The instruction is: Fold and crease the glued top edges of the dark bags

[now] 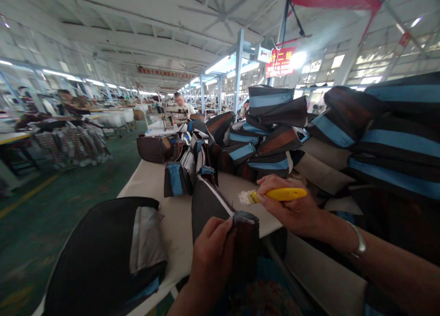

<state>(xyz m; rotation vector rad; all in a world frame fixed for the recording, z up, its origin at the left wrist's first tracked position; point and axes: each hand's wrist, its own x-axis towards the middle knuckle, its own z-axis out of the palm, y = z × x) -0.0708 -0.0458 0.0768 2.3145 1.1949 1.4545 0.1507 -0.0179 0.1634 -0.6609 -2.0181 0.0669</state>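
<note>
Gripping dark bag panel [206,206] with left hand [211,249] at table [154,180] edge. Holding yellow cutter [285,194] in right hand [292,210], white thread tuft [244,197] on tip. Likely mid-trim on this piece; cannot tell whether heaped striped bags [271,146] behind are done.

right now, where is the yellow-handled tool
Head view, right of centre: the yellow-handled tool sits in the right hand, just above the dark bag piece gripped by the left hand.

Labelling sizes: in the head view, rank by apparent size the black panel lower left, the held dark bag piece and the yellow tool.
1. black panel (close to the camera, which enlarges it).
2. dark bag piece.
3. yellow tool.
</note>
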